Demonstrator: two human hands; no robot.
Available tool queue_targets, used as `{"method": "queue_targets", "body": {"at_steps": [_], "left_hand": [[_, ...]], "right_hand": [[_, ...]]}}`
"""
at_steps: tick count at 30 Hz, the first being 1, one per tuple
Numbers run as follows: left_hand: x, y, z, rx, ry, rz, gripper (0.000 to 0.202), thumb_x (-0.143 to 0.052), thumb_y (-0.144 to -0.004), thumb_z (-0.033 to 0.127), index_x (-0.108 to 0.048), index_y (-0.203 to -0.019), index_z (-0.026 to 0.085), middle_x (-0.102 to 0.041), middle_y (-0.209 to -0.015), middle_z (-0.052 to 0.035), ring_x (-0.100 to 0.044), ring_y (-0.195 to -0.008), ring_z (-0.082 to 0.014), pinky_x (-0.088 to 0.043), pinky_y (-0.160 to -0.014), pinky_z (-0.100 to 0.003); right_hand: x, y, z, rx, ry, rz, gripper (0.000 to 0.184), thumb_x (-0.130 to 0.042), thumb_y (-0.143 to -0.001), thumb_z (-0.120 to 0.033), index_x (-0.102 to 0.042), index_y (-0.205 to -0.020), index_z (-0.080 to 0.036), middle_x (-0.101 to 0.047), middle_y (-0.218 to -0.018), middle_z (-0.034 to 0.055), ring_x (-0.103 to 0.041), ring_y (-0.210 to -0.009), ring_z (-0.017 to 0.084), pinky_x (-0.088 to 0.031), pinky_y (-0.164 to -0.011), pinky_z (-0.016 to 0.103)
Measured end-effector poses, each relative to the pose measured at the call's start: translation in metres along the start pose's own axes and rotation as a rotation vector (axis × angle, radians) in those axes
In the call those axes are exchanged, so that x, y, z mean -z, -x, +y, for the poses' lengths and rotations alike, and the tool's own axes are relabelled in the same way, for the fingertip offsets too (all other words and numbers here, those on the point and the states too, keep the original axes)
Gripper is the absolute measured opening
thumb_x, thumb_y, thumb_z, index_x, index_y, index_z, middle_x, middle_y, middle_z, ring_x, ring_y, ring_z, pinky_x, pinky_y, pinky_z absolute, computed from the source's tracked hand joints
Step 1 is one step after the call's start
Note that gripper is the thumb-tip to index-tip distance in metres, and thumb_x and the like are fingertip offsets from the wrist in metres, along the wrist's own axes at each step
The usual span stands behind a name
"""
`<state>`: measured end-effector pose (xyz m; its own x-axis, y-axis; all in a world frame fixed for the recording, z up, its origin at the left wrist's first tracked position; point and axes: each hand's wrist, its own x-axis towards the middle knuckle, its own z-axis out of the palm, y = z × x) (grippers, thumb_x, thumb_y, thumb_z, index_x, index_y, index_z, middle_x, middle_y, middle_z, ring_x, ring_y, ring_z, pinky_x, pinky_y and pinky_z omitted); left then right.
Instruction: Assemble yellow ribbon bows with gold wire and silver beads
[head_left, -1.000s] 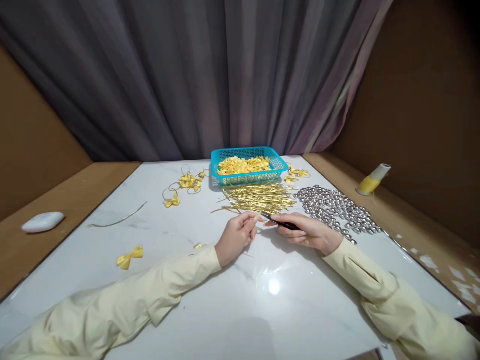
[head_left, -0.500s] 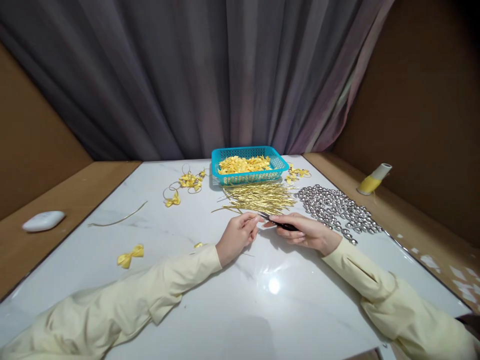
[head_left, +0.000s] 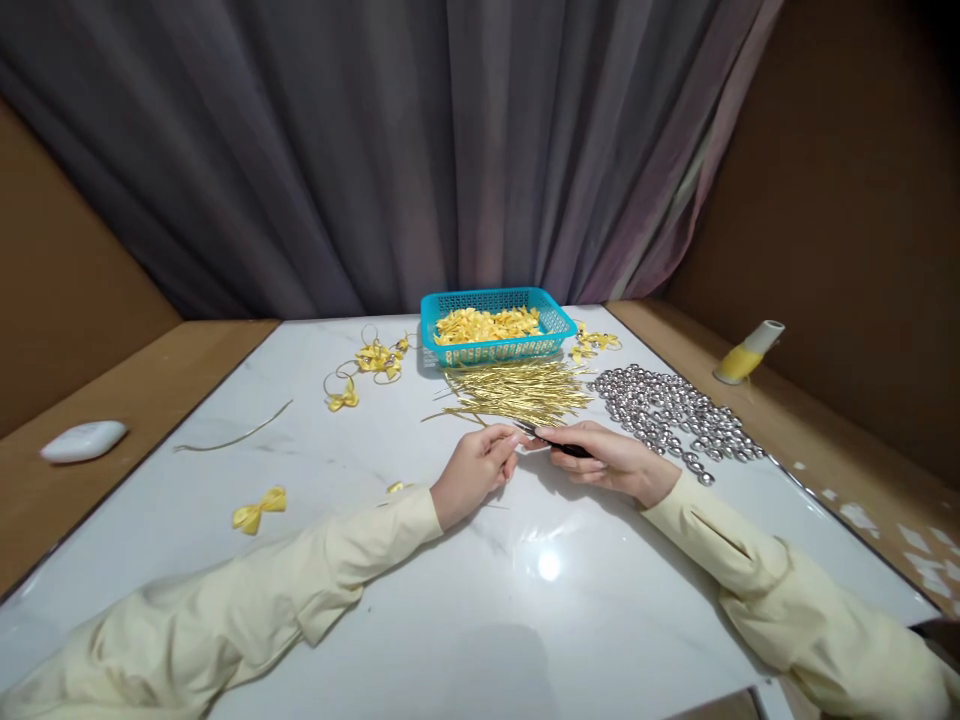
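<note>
My left hand (head_left: 477,472) rests on the white table (head_left: 420,600), its fingers pinched together on something thin that I cannot make out. My right hand (head_left: 609,459) is closed around a dark slim tool (head_left: 559,447) whose tip meets the left fingertips. Just beyond both hands lies a heap of gold wire ties (head_left: 517,392). A pile of small silver bells (head_left: 671,413) spreads to the right of my right hand.
A teal basket (head_left: 491,327) of yellow bows stands at the back. Loose yellow bows (head_left: 259,509) and looped ones (head_left: 373,364) lie on the left, with a gold strand (head_left: 234,438). A white oval object (head_left: 82,441) and a yellow spool (head_left: 746,355) sit on the wooden borders.
Both hands stay together at the same spot; only the view has shifted slightly.
</note>
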<state>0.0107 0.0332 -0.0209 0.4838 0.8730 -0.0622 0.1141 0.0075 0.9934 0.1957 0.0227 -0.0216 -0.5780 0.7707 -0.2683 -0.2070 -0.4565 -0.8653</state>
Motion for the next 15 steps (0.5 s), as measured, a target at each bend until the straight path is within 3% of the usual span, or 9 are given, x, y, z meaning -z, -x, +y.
{"method": "queue_targets", "body": {"at_steps": [3, 8, 15], "left_hand": [[0.0002, -0.0006, -0.0009, 0.011, -0.004, 0.003, 0.029, -0.051, -0.076, 0.040, -0.057, -0.083, 0.013, -0.041, -0.043, 0.0071, -0.030, -0.035, -0.0046, -0.021, -0.036, -0.018], [-0.0004, -0.0006, -0.0004, -0.002, 0.010, -0.002, 0.029, -0.051, -0.076, 0.039, -0.058, -0.084, 0.012, -0.041, -0.044, 0.0071, -0.031, -0.035, -0.0046, -0.021, -0.037, -0.018], [-0.0006, 0.0007, 0.0020, 0.003, -0.002, 0.003, 0.028, -0.050, -0.078, 0.036, -0.057, -0.084, 0.011, -0.041, -0.042, 0.0073, -0.030, -0.035, -0.0042, -0.021, -0.037, -0.017]], "right_hand": [[0.0018, -0.0014, 0.0023, -0.002, -0.006, 0.007, 0.021, -0.055, -0.080, -0.032, -0.057, -0.079, -0.011, -0.029, -0.037, -0.0113, -0.012, -0.032, 0.001, -0.008, -0.033, 0.017], [0.0045, -0.0036, 0.0037, 0.083, -0.024, 0.123, 0.017, -0.063, -0.073, -0.024, -0.052, -0.065, -0.013, -0.031, -0.038, -0.0110, -0.013, -0.033, 0.001, -0.009, -0.033, 0.017], [0.0013, 0.0028, -0.0037, 0.099, 0.009, 0.146, 0.017, -0.060, -0.075, -0.030, -0.055, -0.075, -0.014, -0.027, -0.037, -0.0125, -0.009, -0.032, 0.001, -0.006, -0.032, 0.017]]}}
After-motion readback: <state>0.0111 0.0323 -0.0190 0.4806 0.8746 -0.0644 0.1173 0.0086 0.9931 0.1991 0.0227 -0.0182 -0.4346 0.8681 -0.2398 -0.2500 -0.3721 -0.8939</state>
